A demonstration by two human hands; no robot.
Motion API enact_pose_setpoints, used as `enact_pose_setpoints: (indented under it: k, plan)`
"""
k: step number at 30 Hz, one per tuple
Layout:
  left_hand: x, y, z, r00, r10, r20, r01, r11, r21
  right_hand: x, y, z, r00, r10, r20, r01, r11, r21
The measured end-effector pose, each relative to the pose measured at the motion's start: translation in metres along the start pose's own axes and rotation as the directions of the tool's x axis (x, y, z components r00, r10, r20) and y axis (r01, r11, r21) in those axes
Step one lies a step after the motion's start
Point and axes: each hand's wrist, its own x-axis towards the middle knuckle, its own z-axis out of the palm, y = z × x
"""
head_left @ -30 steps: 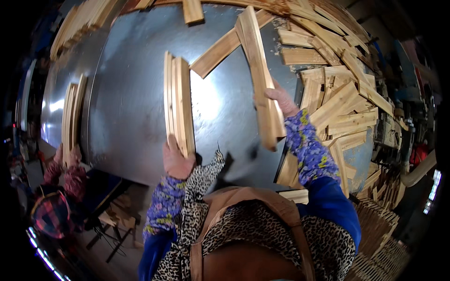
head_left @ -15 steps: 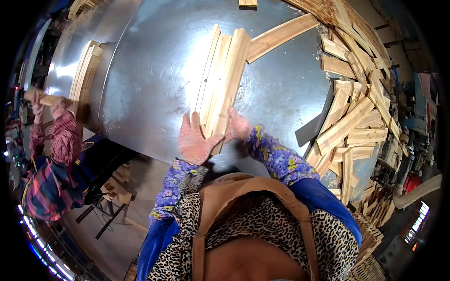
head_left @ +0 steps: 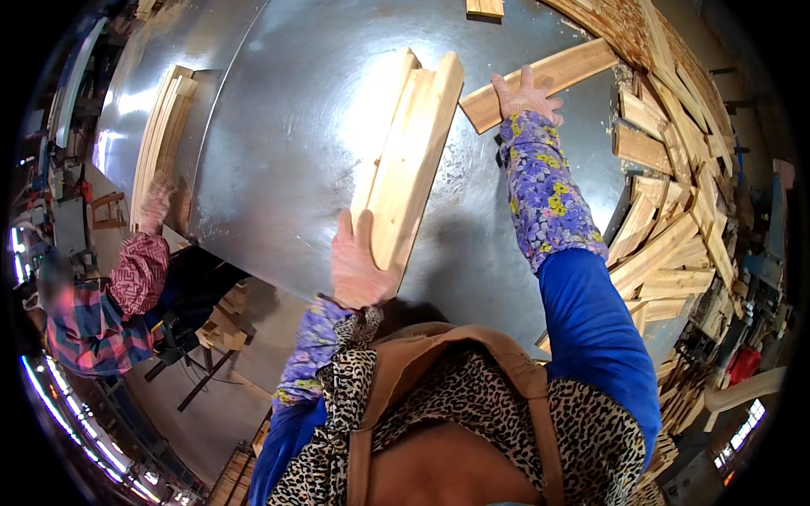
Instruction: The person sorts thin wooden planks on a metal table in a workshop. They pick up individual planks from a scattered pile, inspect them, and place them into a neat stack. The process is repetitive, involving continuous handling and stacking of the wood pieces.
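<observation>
My left hand (head_left: 361,268) lies on the near end of a stack of pale wooden boards (head_left: 411,164). Its fingers are stretched out along the boards, and the thumb sits near the front edge. Out to the right, my right hand (head_left: 527,97) is spread over a single wooden plank (head_left: 582,69), which lies slanting on the metal table (head_left: 278,169). Its fingers are apart; some of the plank is hidden under the palm. Thin gloves appear to cover both hands.
A pile of loose wood pieces (head_left: 666,244) crowds the table's right side. At the left, a co-worker's hand (head_left: 156,202) touches another stack of boards (head_left: 160,143). A short wood block (head_left: 485,8) lies at the far edge. Wood pieces (head_left: 224,325) sit on a stand below.
My right hand has left the side of the stack and reached forward and right onto the separate plank. My left hand stays at the stack. The co-worker has lowered a piece of wood.
</observation>
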Motion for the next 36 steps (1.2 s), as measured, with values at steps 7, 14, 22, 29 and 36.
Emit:
enact_pose_setpoints:
  k: [7, 14, 22, 29, 36]
  plan:
    - [-0.006, -0.04, -0.031, 0.941, 0.206, 0.266, 0.33, -0.401, -0.855, -0.017, 0.036, 0.009, 0.983, 0.118, 0.14, -0.138, 0.981, 0.14]
    - [-0.017, -0.109, 0.03, 0.954, 0.299, 0.007, 0.241, -0.757, -0.607, -0.045, -0.029, -0.034, 0.986, 0.146, 0.077, -0.155, 0.981, 0.119]
    - [-0.009, -0.148, 0.066, 0.868, 0.49, -0.081, 0.415, -0.806, -0.422, -0.111, 0.005, -0.001, 0.996, 0.093, 0.015, -0.094, 0.971, 0.22]
    - [-0.019, -0.12, 0.03, 0.991, 0.088, 0.097, 0.13, -0.572, -0.81, -0.364, 0.04, 0.078, 0.649, -0.701, 0.296, -0.353, 0.067, 0.933]
    - [-0.028, -0.263, -0.067, 0.983, -0.132, 0.126, 0.179, 0.553, -0.814, -0.451, -0.074, 0.081, 0.525, -0.695, 0.492, -0.323, 0.372, 0.87]
